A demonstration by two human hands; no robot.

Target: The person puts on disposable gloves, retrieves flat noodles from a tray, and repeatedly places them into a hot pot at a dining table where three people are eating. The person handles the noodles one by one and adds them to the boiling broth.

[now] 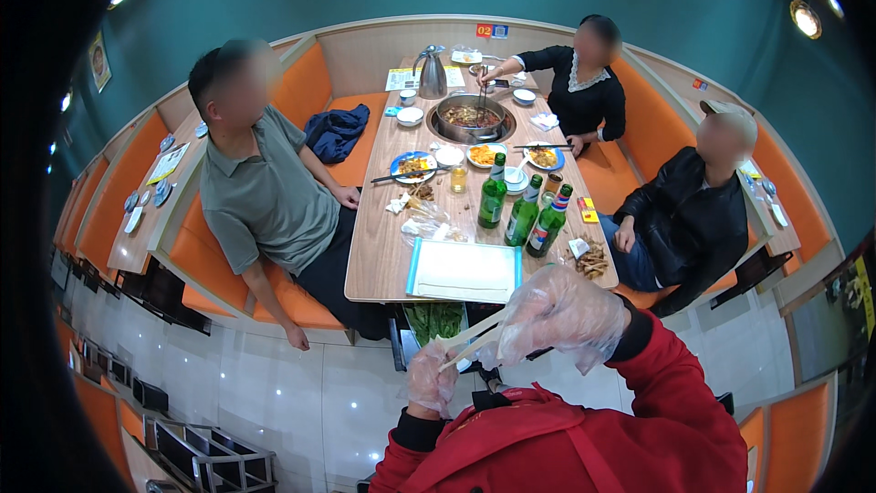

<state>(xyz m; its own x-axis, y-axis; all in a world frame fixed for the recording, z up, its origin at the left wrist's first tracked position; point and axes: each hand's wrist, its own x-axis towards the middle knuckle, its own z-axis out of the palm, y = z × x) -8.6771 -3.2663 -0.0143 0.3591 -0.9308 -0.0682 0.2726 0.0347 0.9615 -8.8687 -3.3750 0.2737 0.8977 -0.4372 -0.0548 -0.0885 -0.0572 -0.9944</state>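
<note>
My left hand (432, 378), in a clear plastic glove, grips one end of a pale, doubled strip of what looks like noodle dough (473, 333). The other end is held in my right hand (558, 318), also gloved, higher and to the right. Between the hands the strip slants in two strands, pulled fairly straight. Just beyond them, a white tray with blue ends (414, 270) lies at the table's near edge. A flat white sheet (465, 267), perhaps dough, covers most of it. Partly behind my hands and below the tabletop sits a container of leafy greens (434, 320).
Three green beer bottles (525, 216) stand beyond my right hand, near scraps (590, 261). A hot pot (471, 120) is set into the wooden table (369, 253), with a metal jug (432, 74) behind it. Seated people (274, 192) flank the table; one stirs the pot with chopsticks.
</note>
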